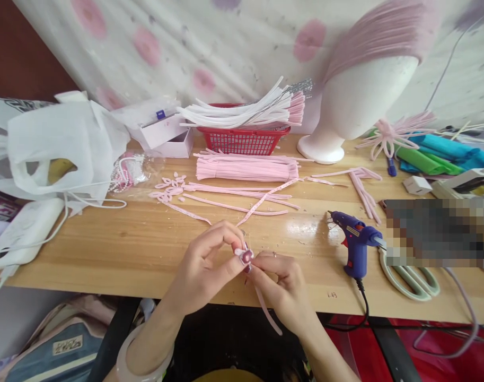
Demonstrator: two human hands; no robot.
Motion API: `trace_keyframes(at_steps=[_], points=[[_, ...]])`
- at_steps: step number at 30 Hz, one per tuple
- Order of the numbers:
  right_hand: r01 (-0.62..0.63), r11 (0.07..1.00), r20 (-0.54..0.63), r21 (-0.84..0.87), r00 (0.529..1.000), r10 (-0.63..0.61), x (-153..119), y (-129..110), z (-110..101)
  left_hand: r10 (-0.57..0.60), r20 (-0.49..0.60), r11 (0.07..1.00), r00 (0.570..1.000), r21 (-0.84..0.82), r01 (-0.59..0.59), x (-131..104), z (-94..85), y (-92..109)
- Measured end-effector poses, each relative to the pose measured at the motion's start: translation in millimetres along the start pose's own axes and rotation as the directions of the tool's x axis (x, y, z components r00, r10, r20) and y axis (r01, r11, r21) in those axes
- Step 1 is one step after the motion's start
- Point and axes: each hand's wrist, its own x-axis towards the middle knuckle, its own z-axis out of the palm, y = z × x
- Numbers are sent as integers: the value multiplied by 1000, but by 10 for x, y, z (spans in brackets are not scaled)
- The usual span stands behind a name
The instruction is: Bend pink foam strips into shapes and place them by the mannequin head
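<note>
Worktop inventory, positions given relative to the blue hot-glue gun [355, 241] standing on the light wooden table [118, 244]. Far to its left, at the table's left end: crumpled white non-woven carrier bags [62, 148]. Left of the gun and farther back: a pale lilac open cardboard box [166, 135]; in front of the box, a scatter of small pink looped petal pieces [169, 187]. Left of the gun and at the back: a red plastic mesh basket [242, 140] bearing a sheaf of white fuzzy craft strips [242, 112]; just in front of the basket, a flat bundle of pale pink fuzzy strips [245, 168], with loose strips of the same kind fanned out before it. Left of the gun, at the near table edge: the left hand [204, 265], fingers curled shut, thumb and fingertips pinching a small pink coiled strip piece with a dark red centre [245, 257]; the right hand [283, 281] meets it, fingers closed on the same piece, whose pink tail hangs below the table edge. Behind the gun: a white foam mannequin head [357, 101] capped with layered pink strips. Just right of the gun: pale green-handled scissors [411, 277], lying flat. Right and to the rear: rolled blue and green sheets [440, 154].
</note>
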Motion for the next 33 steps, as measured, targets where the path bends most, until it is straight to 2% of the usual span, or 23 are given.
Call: trace_keyframes(at_steps=[2, 4, 7, 9, 12, 15, 18, 20, 22, 25, 29, 33], points=[[115, 987, -38, -109, 992, -120, -22, 25, 40, -64, -134, 995, 989, -90, 52, 14, 38, -71], [233, 941, -92, -246, 961, -262, -41, 31, 82, -82, -267, 993, 960, -109, 55, 23, 74, -135], [334, 844, -127, -420, 899, -420, -61, 11, 126, -19, -380, 1000, 925, -20, 13, 24, 119, -194], [347, 819, -129, -457, 885, -447, -70, -8, 138, 23, -420, 999, 907, 34, -9, 23, 130, -205], [293, 891, -136, -347, 924, -357, -79, -28, 137, 58, -456, 996, 888, 90, -19, 36, 103, -196], [188, 971, -135, -151, 969, -209, -71, -27, 141, 1, -406, 993, 914, 105, 46, 58, 49, -180], [95, 995, -100, -9, 990, -95, -43, -11, 159, -97, -333, 992, 938, 45, 119, 59, 27, -179], [2, 992, -34, 123, 999, 2, -25, 3, 165, -118, -291, 992, 950, 14, 127, 42, 38, -188], [-103, 958, 65, 267, 994, 89, -15, 17, 159, -120, -246, 992, 962, 7, 126, 20, 62, -200], [-205, 888, 195, 410, 972, 135, -12, 43, 128, -119, -224, 992, 967, 7, 124, 0, 94, -217], [-301, 806, 290, 509, 942, 169, 7, 75, 79, -61, -205, 997, 977, 24, 68, 11, 81, -225], [-459, 699, 439, 549, 870, 225, 43, 103, 54, 28, -74, 999, 997, 17, -27, 34, 19, -210]])
